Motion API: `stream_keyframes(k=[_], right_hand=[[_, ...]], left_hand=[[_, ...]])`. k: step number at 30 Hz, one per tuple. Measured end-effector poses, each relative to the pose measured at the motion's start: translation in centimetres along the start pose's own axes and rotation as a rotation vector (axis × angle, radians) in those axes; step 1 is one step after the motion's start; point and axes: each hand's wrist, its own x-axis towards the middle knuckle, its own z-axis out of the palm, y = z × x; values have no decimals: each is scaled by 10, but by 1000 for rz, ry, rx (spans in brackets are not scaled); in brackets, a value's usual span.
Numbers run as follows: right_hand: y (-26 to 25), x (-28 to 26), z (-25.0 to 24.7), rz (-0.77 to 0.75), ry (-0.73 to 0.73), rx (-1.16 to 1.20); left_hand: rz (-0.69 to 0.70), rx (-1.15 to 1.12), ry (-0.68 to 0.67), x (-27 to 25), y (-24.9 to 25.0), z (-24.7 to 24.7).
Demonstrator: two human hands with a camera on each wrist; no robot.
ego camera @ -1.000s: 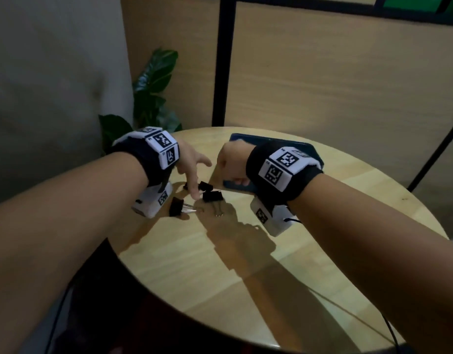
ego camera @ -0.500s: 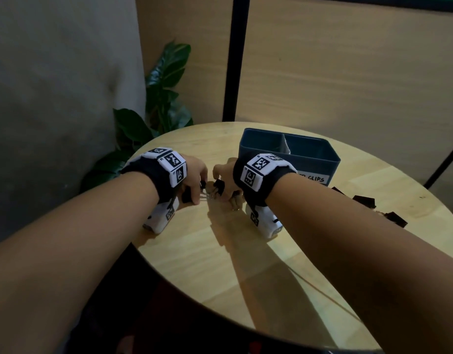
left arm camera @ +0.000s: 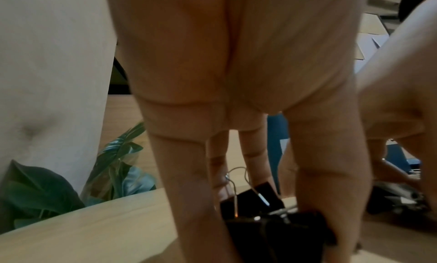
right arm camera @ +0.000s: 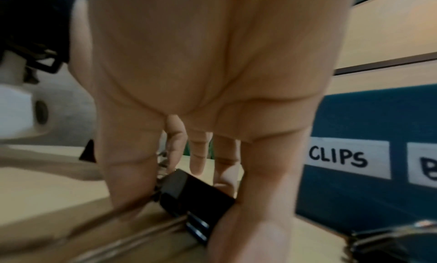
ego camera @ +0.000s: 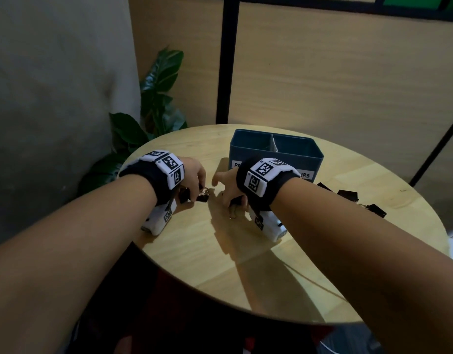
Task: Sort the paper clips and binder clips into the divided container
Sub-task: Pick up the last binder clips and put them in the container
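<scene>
A dark blue divided container (ego camera: pixel 309 159) stands on the round wooden table (ego camera: pixel 220 264), with white labels on its front; one reads "CLIPS" (right arm camera: pixel 340 156). My left hand (ego camera: pixel 197 193) is down on the table left of the container, and its fingers and thumb grip black binder clips (left arm camera: pixel 279 227), with another clip (left arm camera: pixel 255 196) just behind. My right hand (ego camera: pixel 230 201) is close beside it and pinches a black binder clip (right arm camera: pixel 196 198) against the tabletop. Several more black binder clips (ego camera: pixel 348 195) lie to the right of the container. No paper clips are visible.
A leafy green plant (ego camera: pixel 153 103) stands behind the table's left edge, against a grey wall. Wooden panels with a black post back the table. A thin cable (ego camera: pixel 309 279) runs across the near right part of the tabletop.
Both hands have dropped onto the clips and closed on them. The left was only touching one a second ago. The hands have drawn slightly apart since half a second ago.
</scene>
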Motion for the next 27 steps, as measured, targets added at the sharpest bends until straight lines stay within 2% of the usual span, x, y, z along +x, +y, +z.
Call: stream_keyframes(k=[3, 6, 10, 15, 21, 24, 27], right_hand=[[-6, -2, 3, -44, 6, 86], [-16, 6, 5, -108, -5, 17], [-21, 11, 4, -169, -23, -45], [-17, 2, 5, -106, 8, -48], [7, -8, 14, -14, 53, -180], [19, -22, 12, 1, 72, -107], [31, -37, 4, 54, 186, 88]], left_hand=[[-3, -119, 19, -2, 2, 3], [-53, -317, -17, -7, -8, 3], [-111, -351, 0, -12, -26, 3], [-80, -348, -7, -11, -22, 5], [-1, -303, -28, -6, 6, 7], [42, -293, -16, -5, 18, 5], [132, -354, 18, -7, 33, -9]])
